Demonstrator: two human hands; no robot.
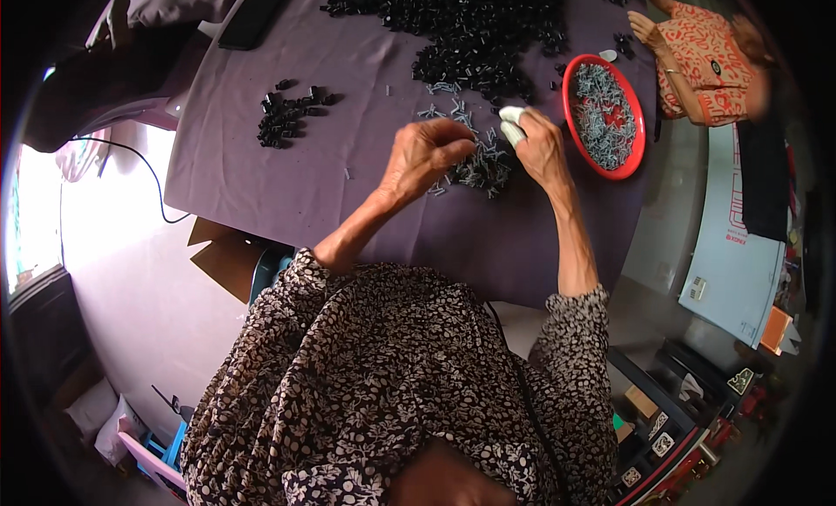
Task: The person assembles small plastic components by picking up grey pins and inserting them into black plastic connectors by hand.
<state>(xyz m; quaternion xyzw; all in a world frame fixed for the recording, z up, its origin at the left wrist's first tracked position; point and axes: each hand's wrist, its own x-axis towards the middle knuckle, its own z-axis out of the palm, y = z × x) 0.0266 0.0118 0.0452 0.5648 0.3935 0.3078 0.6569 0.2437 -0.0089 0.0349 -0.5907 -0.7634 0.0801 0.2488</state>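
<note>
My left hand [424, 158] is over the table with its fingers drawn together; whatever it pinches is too small or hidden to make out. Facing it, my right hand [538, 145] wears white coverings [512, 127] on two fingers. Those fingers are held close to each other, and I cannot see what lies between them. Under and between both hands spreads a loose pile of small grey screw-like pieces [475, 171]. A red oval tray [570, 127], right of my right hand, holds many more of these grey pieces.
A big heap of small black parts [488, 36] covers the far side of the purple tablecloth [348, 210]. A smaller black cluster [283, 118] lies at left. Far left rests a dark flat object [255, 18]. At right, another person in an orange patterned top [705, 57] reaches toward the table.
</note>
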